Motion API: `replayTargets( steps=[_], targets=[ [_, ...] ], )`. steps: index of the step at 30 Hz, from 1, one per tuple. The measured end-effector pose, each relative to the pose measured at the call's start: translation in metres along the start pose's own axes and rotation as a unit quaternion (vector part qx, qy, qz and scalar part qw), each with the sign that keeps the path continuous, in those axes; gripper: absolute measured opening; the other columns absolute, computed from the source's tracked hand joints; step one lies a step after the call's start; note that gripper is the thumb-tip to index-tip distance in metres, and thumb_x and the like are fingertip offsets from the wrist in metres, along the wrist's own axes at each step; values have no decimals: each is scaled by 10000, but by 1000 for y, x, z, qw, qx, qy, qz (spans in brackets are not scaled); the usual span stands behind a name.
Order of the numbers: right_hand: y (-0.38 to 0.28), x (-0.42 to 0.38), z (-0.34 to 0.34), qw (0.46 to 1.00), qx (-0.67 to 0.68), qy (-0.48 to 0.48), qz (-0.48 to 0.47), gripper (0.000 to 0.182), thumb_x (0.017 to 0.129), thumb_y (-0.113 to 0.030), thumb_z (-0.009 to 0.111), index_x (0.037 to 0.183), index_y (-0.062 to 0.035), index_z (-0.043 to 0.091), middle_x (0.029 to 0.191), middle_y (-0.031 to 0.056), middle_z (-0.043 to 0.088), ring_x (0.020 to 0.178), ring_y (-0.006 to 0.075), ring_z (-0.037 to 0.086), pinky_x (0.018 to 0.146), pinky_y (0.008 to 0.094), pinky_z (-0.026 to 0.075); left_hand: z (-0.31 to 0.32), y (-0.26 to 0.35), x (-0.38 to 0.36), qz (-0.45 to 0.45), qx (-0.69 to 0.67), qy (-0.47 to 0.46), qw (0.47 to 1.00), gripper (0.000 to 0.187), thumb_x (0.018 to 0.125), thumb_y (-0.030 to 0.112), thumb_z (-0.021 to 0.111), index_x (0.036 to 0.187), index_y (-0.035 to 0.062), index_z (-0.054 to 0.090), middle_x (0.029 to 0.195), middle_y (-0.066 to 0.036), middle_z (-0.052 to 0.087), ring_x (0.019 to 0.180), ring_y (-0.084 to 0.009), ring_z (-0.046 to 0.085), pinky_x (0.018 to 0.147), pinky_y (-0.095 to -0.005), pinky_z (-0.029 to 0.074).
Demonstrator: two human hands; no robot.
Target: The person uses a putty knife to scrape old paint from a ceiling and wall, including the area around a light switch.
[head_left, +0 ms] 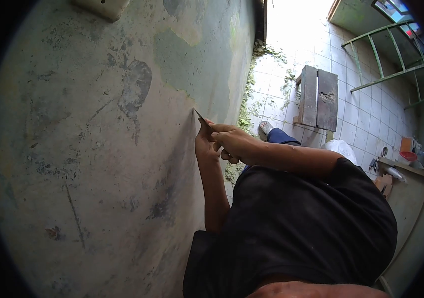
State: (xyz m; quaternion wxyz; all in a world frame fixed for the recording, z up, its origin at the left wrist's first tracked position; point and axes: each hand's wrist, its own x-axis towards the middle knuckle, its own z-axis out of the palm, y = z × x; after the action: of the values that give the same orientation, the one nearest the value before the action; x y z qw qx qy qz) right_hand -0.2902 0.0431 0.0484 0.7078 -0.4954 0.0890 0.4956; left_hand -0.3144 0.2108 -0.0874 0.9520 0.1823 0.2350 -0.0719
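A scraper point(201, 117) with a thin flat blade, seen nearly edge-on, has its tip against the wall point(98, 164), at the lower border of a bare greenish patch point(187, 64) where paint has come off. My right hand point(234, 141) is closed around the scraper, its fingers curled. Close beside it, my left hand point(205, 144) is also closed on the tool, with its thumb or a finger along the blade. My right hand hides part of the left fingers and the handle.
Paint flakes point(244, 111) lie on the tiled floor along the wall. A wooden stool point(317, 98) stands near my foot point(265, 129). Further right are a green metal frame point(383, 77), a white plastic bag point(342, 149) and a red bowl point(408, 157). A switch box point(105, 7) juts from the wall.
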Motion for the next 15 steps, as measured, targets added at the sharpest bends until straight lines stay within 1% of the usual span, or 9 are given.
replayTargets(
  steps=[1,2,4,6,7,9,12,14,15],
  targets=[
    [-2,1,0,1000,1,4,-2,502,1098,-209,420,1586,-95,399,923,61,507,484,111,430,395,262,310,0,1,3,-2,-25,18,1000,195,1017,294,710,1030,100,703,916,-10,709,851,-141,696,753,-299,587],
    [-3,2,-1,1000,10,-5,-2,530,1097,-201,417,1613,-94,354,906,57,509,486,108,429,393,265,314,-1,1,6,-4,-50,37,998,196,1020,291,704,1045,98,708,920,-16,714,845,-143,699,748,-314,592],
    [-2,2,-1,1000,19,-12,-1,562,1097,-194,414,1639,-94,309,889,53,511,488,104,428,392,269,318,1,2,5,-3,-58,33,998,198,1022,285,700,1051,90,712,924,-23,719,850,-147,701,766,-325,590],
    [1,0,0,999,20,-20,-19,490,1104,-181,406,1575,-48,392,815,30,494,486,94,422,384,276,315,2,5,11,0,-65,27,998,200,1024,278,697,1058,82,716,929,-29,723,854,-150,702,784,-335,589],
    [-3,3,-1,999,19,-18,-19,490,1104,-181,406,1575,-48,392,815,30,494,486,94,422,384,276,315,1,5,16,14,-41,25,999,196,1026,271,693,1052,78,716,926,-32,724,860,-154,701,802,-337,584],
    [-10,9,-1,999,13,31,6,443,1109,-166,395,1524,-25,455,755,9,470,478,82,405,381,278,309,-5,4,19,29,-18,28,999,192,1029,265,690,1046,75,716,924,-34,726,866,-157,701,819,-340,578],
    [-3,4,2,999,32,18,-32,400,1101,-155,407,1456,-9,518,751,11,468,469,80,396,375,288,301,-5,5,23,11,-30,-1,999,173,1039,243,676,1051,74,710,932,-35,725,883,-158,696,840,-339,565],
    [-8,5,2,999,32,10,-20,382,1091,-143,407,1425,-14,541,754,18,481,465,84,411,363,295,303,-2,6,16,28,-46,3,999,162,1046,230,666,1043,73,705,934,-36,724,887,-158,692,829,-334,562],
    [-11,11,3,999,25,30,-2,386,1097,-156,410,1440,-30,535,741,11,472,462,85,411,361,293,302,-3,9,21,19,4,12,1000,151,1043,221,670,1026,74,701,919,-34,719,877,-153,693,822,-334,560]
  ],
)
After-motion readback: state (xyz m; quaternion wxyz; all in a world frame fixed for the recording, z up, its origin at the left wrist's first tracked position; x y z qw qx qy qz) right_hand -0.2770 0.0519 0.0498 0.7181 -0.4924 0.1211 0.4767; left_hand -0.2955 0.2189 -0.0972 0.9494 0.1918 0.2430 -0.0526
